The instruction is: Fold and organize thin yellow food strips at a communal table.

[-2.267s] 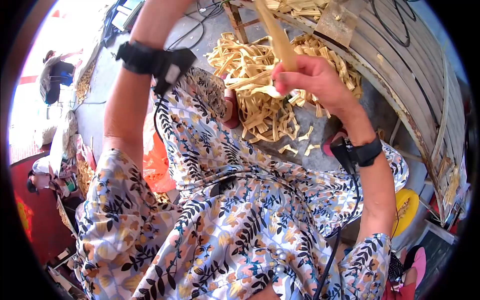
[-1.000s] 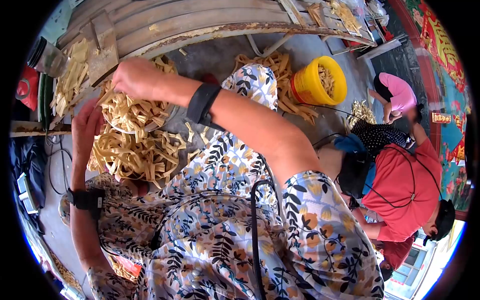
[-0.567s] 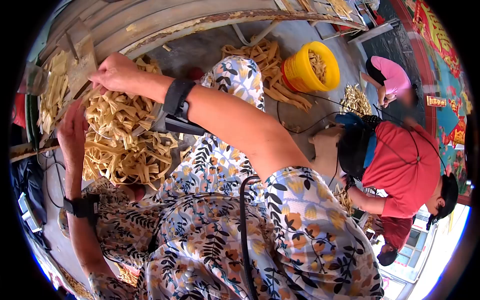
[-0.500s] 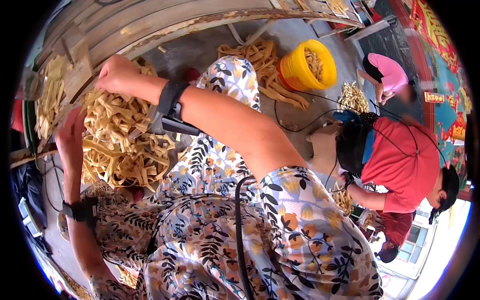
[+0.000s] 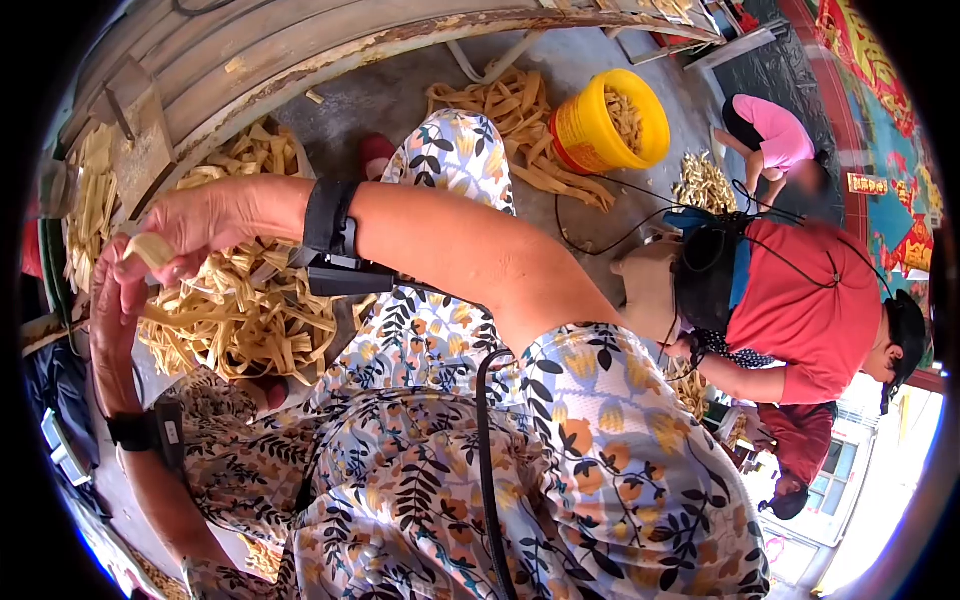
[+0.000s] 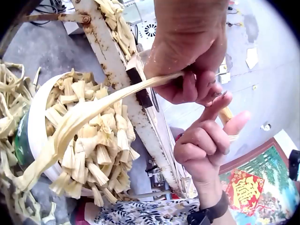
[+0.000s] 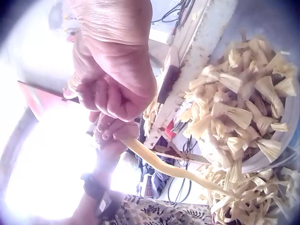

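In the head view my left hand and right hand meet at the left over the heap. A folded pale husk piece shows at the right fingers. In the left wrist view my left hand grips a long husk strip, which trails past the bucket. My right hand has curled fingers, with a bit of strip between forefinger and thumb. The right wrist view shows my right hand above the left hand, the strip hanging from the left.
A white-rimmed bucket of knotted husk pieces stands beside a rusty-edged bench. Loose strips lie below it. Farther off are a yellow bucket, a person in red and another in pink.
My right hand has come down and left to the left hand, and the folded piece now shows. Earlier the view swung round from another direction, where one hand held a strip up.
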